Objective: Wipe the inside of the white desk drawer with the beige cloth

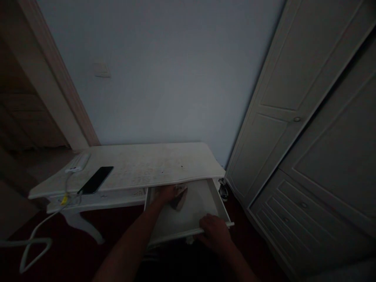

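Note:
A white drawer [194, 219] is pulled out from under a low white table [147, 156]. Inside it, at the back left, my left hand [168, 193] is closed on a crumpled, greyish cloth [180, 199]. Part of the cloth hangs towards the drawer's bottom, and its details are dim. With fingers curled over the top edge of the drawer front, my right hand [214, 230] grips it near the right corner.
A black phone [96, 180] and a white power strip [78, 162] lie on the table's left side, with a white cable [37, 231] trailing down. A white wardrobe [273, 129] stands at the right. Dark shoes [223, 190] sit beside the table.

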{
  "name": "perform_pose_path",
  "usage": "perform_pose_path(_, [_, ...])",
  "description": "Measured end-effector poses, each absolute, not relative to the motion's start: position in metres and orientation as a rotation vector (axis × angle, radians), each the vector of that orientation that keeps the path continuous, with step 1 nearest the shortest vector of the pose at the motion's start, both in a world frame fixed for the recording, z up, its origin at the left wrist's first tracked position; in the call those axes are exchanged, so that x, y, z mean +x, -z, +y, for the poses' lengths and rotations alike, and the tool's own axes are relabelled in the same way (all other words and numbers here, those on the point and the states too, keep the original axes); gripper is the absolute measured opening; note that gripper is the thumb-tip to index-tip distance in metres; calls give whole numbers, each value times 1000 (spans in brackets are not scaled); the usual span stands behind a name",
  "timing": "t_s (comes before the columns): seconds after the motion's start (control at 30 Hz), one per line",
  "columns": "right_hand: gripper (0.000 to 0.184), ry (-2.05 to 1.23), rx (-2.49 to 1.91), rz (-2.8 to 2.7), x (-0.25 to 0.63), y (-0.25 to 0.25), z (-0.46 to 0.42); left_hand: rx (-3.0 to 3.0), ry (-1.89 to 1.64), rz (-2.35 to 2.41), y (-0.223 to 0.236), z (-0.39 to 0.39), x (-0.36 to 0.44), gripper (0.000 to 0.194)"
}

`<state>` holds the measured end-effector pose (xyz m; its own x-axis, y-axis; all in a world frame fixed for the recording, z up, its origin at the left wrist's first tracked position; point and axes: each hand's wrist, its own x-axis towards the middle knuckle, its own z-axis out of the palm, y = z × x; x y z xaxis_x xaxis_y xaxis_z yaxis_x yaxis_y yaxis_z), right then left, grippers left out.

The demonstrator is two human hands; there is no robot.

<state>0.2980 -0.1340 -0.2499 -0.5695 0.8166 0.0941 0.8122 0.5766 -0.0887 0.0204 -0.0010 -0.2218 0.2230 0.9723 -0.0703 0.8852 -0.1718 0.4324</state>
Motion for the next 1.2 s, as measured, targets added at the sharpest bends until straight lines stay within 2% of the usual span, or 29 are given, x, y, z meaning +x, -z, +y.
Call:
perform_pose_path(0.23, [35,-13,-1333,-2674,298,249,-135,2080,-156,1990,219,-22,-14,54])
perform_pose_path(0.43, [36,23,-1323,-2656,297,252,-134,2242,96,1734,210,-51,-6,78])
perform_pose_path(0.5, [36,14,-1325,-2650,296,250,-134,2300,157,1612,210,-65,3,80])
perform_pose_path(0.77, [36,-78,-1382,-2658,295,244,-137,2514,105,1311,223,-61,81,73])
perform_pose_path(0.93, [38,-89,-1398,-2652,295,249,-136,2528,-65,1369,228,-30,117,69])
perform_pose_path(1.07, [42,-55,-1400,-2677,295,255,-135,2415,-175,1596,224,-9,102,72])
perform_pose_path(1.2, [43,-33,-1392,-2659,296,258,-136,2238,-190,1852,223,-2,56,55])
